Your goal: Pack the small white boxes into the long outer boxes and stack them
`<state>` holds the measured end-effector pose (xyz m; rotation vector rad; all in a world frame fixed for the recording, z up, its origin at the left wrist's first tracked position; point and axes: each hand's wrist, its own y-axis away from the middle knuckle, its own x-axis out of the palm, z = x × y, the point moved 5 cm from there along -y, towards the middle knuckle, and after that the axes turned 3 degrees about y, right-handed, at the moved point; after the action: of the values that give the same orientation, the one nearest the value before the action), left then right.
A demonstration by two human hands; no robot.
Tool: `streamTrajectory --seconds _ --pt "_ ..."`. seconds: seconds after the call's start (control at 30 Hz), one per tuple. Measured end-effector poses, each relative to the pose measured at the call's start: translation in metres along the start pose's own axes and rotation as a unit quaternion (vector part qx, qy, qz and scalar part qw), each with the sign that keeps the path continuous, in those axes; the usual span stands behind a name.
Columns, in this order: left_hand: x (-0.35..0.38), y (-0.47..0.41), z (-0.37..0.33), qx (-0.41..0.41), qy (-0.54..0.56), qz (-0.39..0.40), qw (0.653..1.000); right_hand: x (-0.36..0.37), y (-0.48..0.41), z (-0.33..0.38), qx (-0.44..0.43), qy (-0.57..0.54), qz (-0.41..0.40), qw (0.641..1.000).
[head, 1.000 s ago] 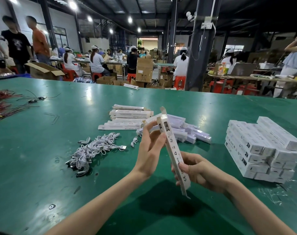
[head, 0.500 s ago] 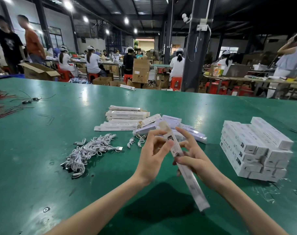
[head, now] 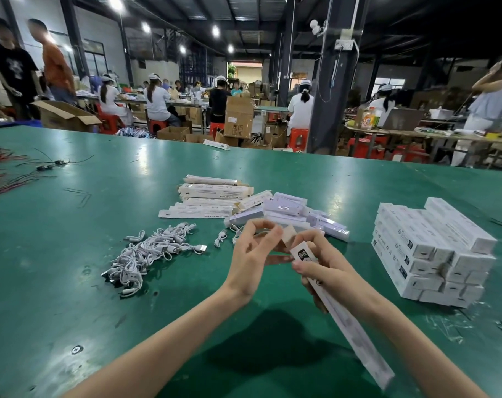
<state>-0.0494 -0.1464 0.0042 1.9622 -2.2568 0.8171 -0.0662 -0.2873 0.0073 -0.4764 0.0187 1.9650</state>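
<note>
My right hand grips a long white outer box near its far end, the box slanting down toward me. My left hand pinches the end flap of that box with fingertips. Behind my hands lies a heap of small white boxes. Flat, unfolded outer boxes lie stacked further back. A neat stack of filled long boxes stands at the right on the green table.
A tangle of white cables lies left of my hands. Red and black wires sit at the far left edge. Beyond the table, people sit at other benches among cardboard cartons and a dark pillar.
The long box tipped from nearly upright to slanting down toward me. My right hand slid up to its far end, and my left fingers moved onto the end flap.
</note>
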Motion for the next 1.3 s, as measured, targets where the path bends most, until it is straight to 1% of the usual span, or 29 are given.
streamTrajectory --seconds 0.07,0.17,0.3,0.43,0.6,0.83,1.0,1.07,1.1,1.13,1.17,1.23,1.27,1.3 --pt "-0.001 -0.001 0.0 -0.021 -0.002 -0.012 1.0 0.001 0.0 0.001 0.001 0.006 0.006 1.0" --pt "-0.001 -0.001 0.002 -0.051 -0.009 -0.003 0.999 0.001 0.0 0.002 -0.004 0.004 0.0 1.0" --pt "-0.001 -0.001 0.001 -0.066 -0.007 0.003 0.998 0.001 -0.001 0.001 -0.01 -0.003 -0.014 1.0" --pt "-0.001 -0.001 0.001 -0.087 -0.018 0.014 0.996 0.001 -0.002 0.0 -0.019 -0.036 -0.01 0.999" --pt "-0.001 -0.001 0.001 -0.107 -0.022 0.031 0.994 -0.001 -0.002 -0.001 -0.014 -0.001 -0.005 1.0" --pt "-0.002 -0.003 0.002 -0.103 -0.038 0.043 0.993 -0.001 -0.001 -0.002 -0.012 0.008 -0.003 1.0" --pt "0.001 -0.001 0.003 -0.099 -0.037 0.083 0.991 -0.006 -0.002 -0.005 0.006 -0.004 -0.011 1.0" --pt "0.003 0.001 0.004 -0.085 -0.077 0.09 0.989 -0.009 -0.003 -0.009 0.019 -0.019 -0.01 1.0" --pt "0.004 0.002 0.004 -0.059 -0.129 0.097 0.985 -0.011 -0.004 -0.012 0.03 -0.032 -0.016 0.999" --pt "0.006 0.004 0.003 -0.019 -0.204 0.11 0.973 -0.013 -0.005 -0.015 0.043 -0.045 -0.031 0.998" --pt "0.01 0.008 0.003 0.036 -0.285 0.133 0.949 -0.015 -0.006 -0.018 0.056 -0.06 -0.056 0.995" --pt "0.024 0.018 0.002 0.183 -0.416 0.193 0.87 -0.017 -0.008 -0.022 0.085 -0.105 -0.114 0.984" --pt "0.03 0.024 0.002 0.245 -0.446 0.217 0.833 -0.017 -0.009 -0.024 0.101 -0.14 -0.14 0.975" --pt "0.035 0.029 0.003 0.283 -0.457 0.236 0.81 -0.018 -0.009 -0.028 0.119 -0.177 -0.165 0.963"
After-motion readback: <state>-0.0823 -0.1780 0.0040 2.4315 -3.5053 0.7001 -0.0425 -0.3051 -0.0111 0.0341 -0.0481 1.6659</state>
